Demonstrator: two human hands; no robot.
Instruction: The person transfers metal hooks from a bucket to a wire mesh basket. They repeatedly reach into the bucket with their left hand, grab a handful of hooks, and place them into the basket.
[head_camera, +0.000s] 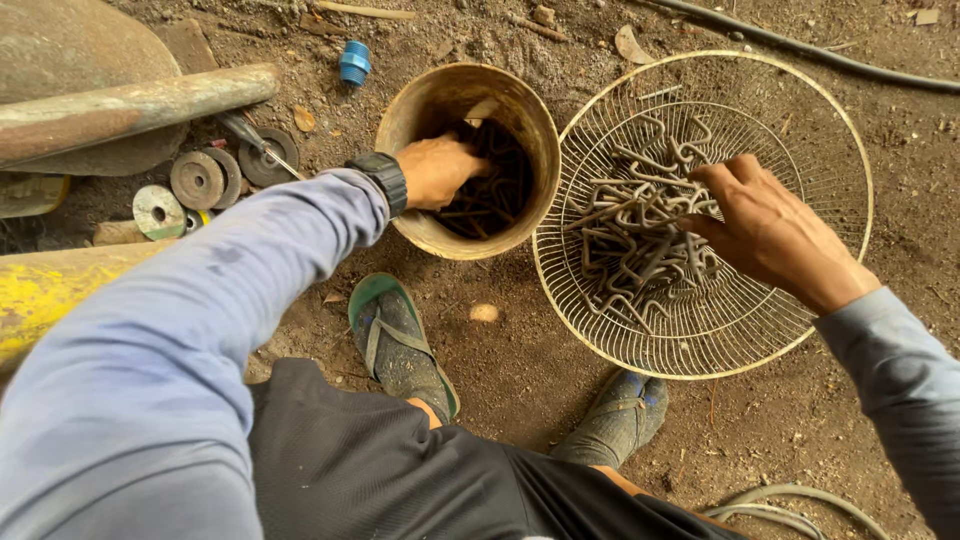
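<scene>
My left hand (437, 170) reaches inside a round, dirty yellow bucket (412, 100) and touches the dark bent metal rods (495, 195) piled in it; whether it grips one cannot be told. My right hand (765, 230) hovers over a round white wire fan guard (830, 130) lying flat on the dirt. Its fingers pinch bent grey metal hooks (640, 240) from the heap in the guard's middle. A black watch (383, 180) sits on my left wrist.
A rusty pipe (130, 105) and a yellow beam (50, 290) lie at the left, with several metal discs (197, 180) and a blue fitting (354, 62) nearby. A black cable (800, 45) crosses the top right. My feet in sandals (400, 340) rest below the bucket.
</scene>
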